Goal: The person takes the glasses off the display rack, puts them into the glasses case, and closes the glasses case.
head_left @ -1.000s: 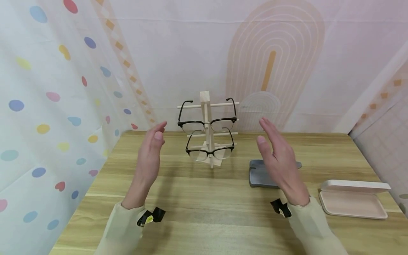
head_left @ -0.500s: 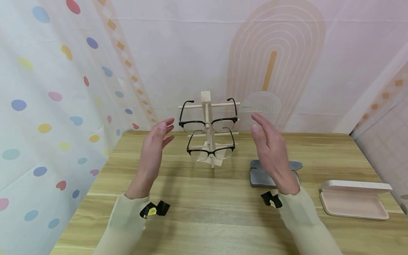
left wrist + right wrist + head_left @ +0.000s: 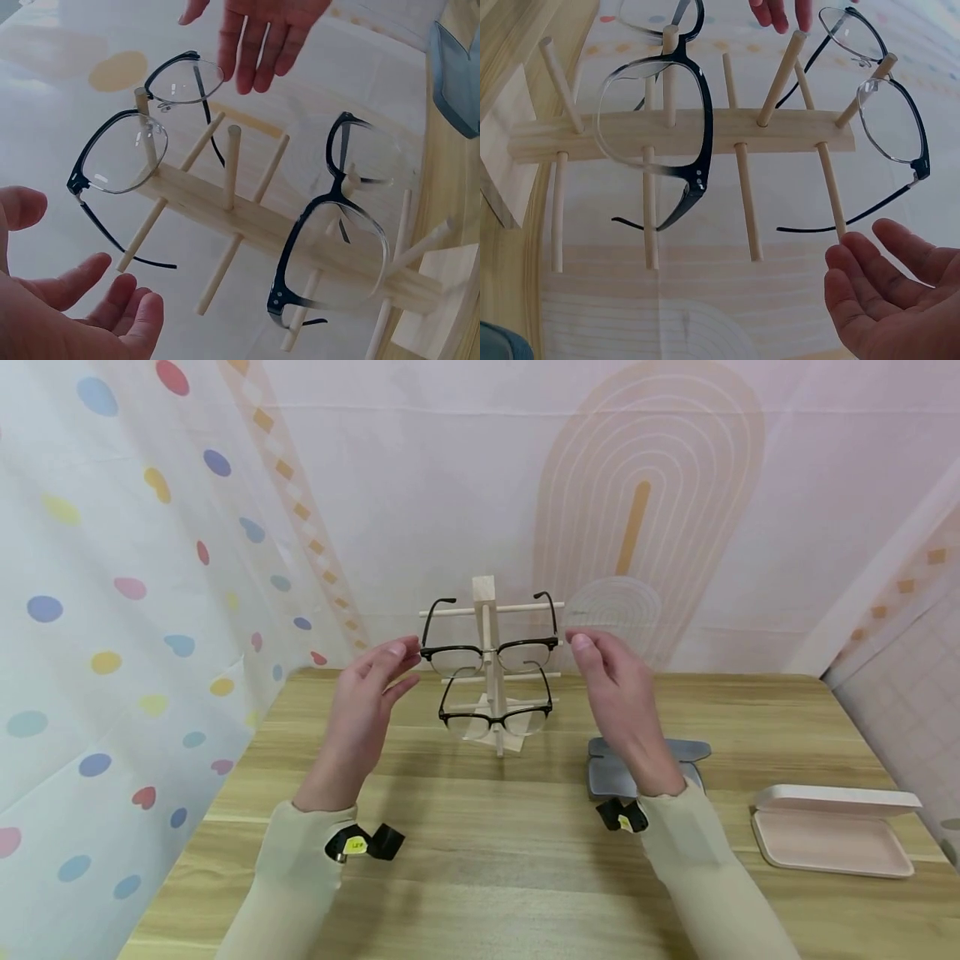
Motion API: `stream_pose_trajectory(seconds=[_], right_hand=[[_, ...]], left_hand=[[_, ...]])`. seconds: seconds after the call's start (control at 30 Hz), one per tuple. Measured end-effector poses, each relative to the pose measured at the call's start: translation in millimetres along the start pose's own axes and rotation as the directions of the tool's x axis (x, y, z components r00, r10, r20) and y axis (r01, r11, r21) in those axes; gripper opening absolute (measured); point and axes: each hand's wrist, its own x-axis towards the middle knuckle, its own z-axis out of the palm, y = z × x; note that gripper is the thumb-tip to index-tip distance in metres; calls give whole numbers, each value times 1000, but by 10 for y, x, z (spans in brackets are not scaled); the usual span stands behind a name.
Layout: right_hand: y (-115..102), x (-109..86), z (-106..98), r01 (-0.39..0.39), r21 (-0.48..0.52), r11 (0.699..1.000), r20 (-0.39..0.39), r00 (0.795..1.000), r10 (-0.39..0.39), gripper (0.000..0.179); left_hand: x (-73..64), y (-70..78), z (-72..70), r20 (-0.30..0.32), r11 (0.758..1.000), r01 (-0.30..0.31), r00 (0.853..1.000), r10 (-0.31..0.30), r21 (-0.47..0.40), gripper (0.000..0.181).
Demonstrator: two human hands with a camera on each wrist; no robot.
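A wooden display stand (image 3: 483, 588) with crossing pegs carries two pairs of black-rimmed glasses, one above the other. The upper glasses (image 3: 452, 649) sit between my hands, their temples over the top peg. Just left of their hinge is my left hand (image 3: 362, 706), fingers loosely bent and holding nothing. On the opposite side my right hand (image 3: 621, 693) comes close to the other hinge, fingers relaxed. In the right wrist view its fingertips are near the temple and a peg end (image 3: 832, 195). The lower glasses (image 3: 495, 720) rest on the stand's lower pegs, below both hands.
A grey glasses case (image 3: 607, 777) lies open on the wooden table (image 3: 480, 860), partly hidden by my right wrist. Farther right stands an open pale pink case (image 3: 832, 843). A patterned curtain (image 3: 420, 485) hangs behind the table.
Both hands have moved inward towards the upper glasses, the right hand moving further left and the left hand slightly right. The glasses and stand stay put.
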Motion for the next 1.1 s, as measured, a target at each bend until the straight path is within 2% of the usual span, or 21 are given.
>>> stream_pose_trajectory(seconds=[0.2,0.53,0.83,1.1], right_hand=[[-26,54,69,-8,16,1000,4,1000,8,51],[-72,99,125,-28,28,999,-11,1000,29,51],[-85,148,183,-51,55,997,-17,999,52,49],[-144,176,260,-66,98,993,-7,998,67,35]], left_hand=[[17,8,-2,0,998,21,1000,-21,-56,39],[49,17,60,-22,992,23,999,-26,-124,20],[61,1,110,-39,993,30,999,-35,-118,24],[52,12,120,-79,993,23,996,-33,-120,26]])
